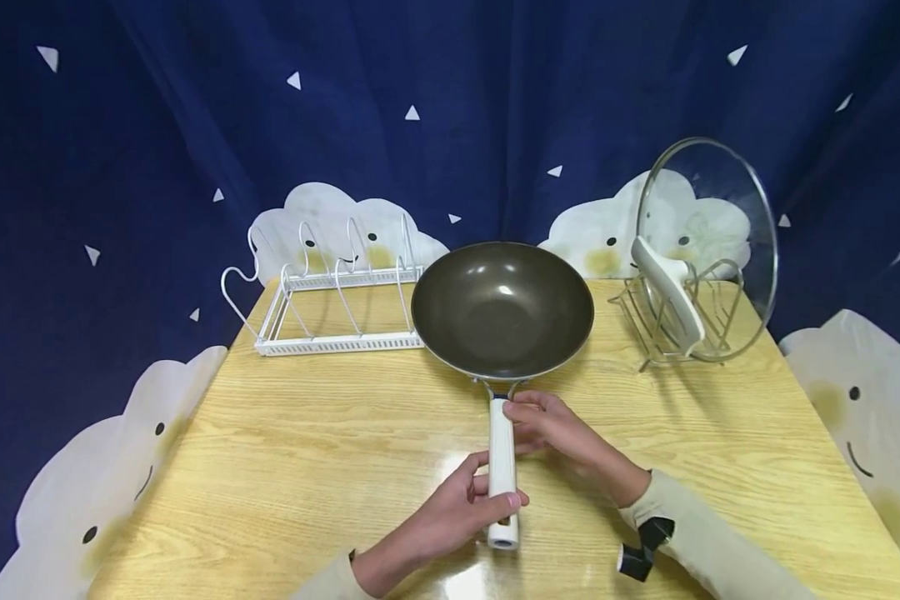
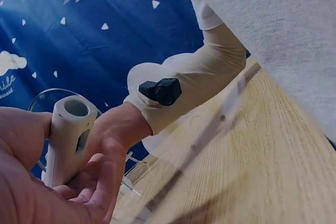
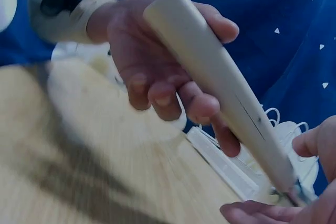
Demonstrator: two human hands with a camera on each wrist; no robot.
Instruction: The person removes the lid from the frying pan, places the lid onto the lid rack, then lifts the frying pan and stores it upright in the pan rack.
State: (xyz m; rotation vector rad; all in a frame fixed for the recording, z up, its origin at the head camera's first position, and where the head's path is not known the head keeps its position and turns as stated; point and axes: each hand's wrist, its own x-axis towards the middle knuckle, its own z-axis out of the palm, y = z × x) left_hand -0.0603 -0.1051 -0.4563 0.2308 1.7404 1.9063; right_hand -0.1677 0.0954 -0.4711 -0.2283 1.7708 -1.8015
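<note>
On the wooden table (image 1: 285,450), the pan (image 1: 502,308) lies with its white handle (image 1: 502,467) pointing straight toward the person, where the left hand (image 1: 450,512) grips the near end and the right hand (image 1: 555,429) pinches the far end beside the bowl.

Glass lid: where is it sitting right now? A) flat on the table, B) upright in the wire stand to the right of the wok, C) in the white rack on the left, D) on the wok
B: the glass lid stands on edge in the wire stand to the right of the wok, which is uncovered.
</note>
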